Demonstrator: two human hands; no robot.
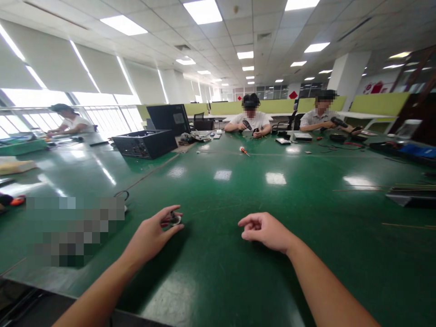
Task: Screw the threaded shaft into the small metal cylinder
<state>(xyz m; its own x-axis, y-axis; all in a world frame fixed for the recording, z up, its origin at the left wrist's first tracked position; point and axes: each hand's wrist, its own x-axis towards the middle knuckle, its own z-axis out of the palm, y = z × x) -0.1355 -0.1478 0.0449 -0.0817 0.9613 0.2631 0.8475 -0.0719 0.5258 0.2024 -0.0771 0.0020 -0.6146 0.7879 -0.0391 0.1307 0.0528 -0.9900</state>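
Between the thumb and fingers of my left hand (154, 234) is a small round part (175, 220), pale on one face with dark pieces on it. Its exact kind is too small to make out. To the right, my right hand (265, 230) hovers just over the green tabletop (211, 254) with its fingers curled and the index finger and thumb a little apart. Nothing shows in that hand. A gap of bare green surface lies between the two hands.
A black computer case (145, 143) stands at the back left. An orange screwdriver (244, 151) lies towards the far side. Two people (250, 120) sit opposite with tools in hand; another person (70, 120) sits far left. Thin rods and a dark tray (412, 198) lie right.
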